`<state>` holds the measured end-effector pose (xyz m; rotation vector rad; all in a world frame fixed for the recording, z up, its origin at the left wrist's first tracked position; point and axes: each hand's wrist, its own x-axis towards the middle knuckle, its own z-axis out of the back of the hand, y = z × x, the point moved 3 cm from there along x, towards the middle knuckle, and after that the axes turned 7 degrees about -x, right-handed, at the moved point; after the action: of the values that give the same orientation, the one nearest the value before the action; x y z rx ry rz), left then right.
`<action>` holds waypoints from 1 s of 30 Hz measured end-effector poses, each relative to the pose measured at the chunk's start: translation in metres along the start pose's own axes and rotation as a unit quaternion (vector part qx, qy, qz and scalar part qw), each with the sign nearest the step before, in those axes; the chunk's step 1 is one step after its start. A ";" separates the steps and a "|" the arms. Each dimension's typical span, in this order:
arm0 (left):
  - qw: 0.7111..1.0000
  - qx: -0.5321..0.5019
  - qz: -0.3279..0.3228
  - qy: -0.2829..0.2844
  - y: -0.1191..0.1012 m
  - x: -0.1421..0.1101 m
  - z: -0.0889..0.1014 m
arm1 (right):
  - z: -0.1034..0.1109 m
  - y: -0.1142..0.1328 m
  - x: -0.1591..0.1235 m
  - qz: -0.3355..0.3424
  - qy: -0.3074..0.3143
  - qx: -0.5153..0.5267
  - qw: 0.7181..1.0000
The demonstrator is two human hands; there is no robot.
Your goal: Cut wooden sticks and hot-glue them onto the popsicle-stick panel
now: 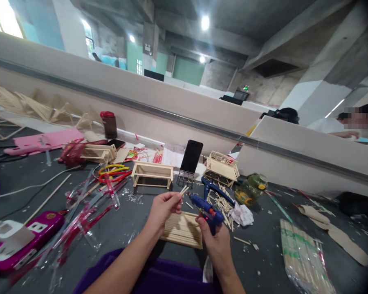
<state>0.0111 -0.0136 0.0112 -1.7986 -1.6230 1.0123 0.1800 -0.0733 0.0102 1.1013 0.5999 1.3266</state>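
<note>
My left hand pinches a few short wooden sticks between thumb and fingers. In my right hand is a blue hot glue gun with an orange part, its nozzle pointing at the sticks; I cannot tell whether nozzle and sticks touch. Beneath both hands lies a flat panel of wooden sticks set side by side. Just beyond the glue gun are a dark blue cutter-like hand tool and a scatter of short cut sticks.
Behind the hands stand a small wooden frame, a phone on a stand and a wooden model. A bottle, crumpled paper and bagged sticks lie right. Plastic wrappers and a purple power strip are left.
</note>
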 end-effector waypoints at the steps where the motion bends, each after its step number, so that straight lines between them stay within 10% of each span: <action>1: 1.000 0.007 -0.005 0.000 0.000 0.000 0.000 | 0.000 0.001 0.000 0.002 0.006 -0.004 1.000; 30: 0.999 0.039 -0.016 0.026 -0.001 -0.001 -0.002 | 0.002 0.003 -0.001 0.003 -0.009 -0.002 1.000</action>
<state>0.0122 -0.0143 0.0131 -1.7285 -1.5551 0.9937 0.1806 -0.0751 0.0133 1.1113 0.5827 1.3209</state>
